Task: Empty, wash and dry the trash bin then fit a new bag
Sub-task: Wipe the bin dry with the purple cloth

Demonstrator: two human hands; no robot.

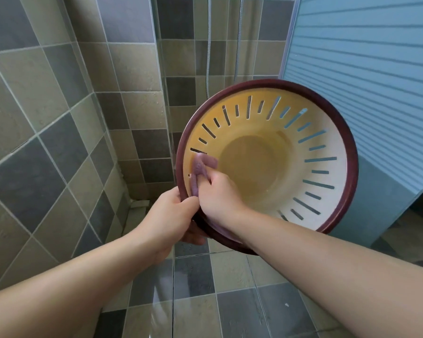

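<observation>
The trash bin (332, 186) is cream inside with slotted walls and a dark red rim. It is tipped on its side in the air, its mouth facing me. My left hand (174, 211) grips the rim at its lower left, thumb on the edge and fingers behind. My right hand (217, 191) reaches inside the bin and holds a small purple cloth (200, 167) pressed against the inner wall near the left rim. The bin's outside and base are hidden.
A tiled wall (47, 142) runs along the left. Behind the bin stand a glass shower screen (161, 69) and a hanging shower hose (208, 45). A blue ribbed panel (376, 69) fills the right side. Grey and beige floor tiles (230, 289) lie below.
</observation>
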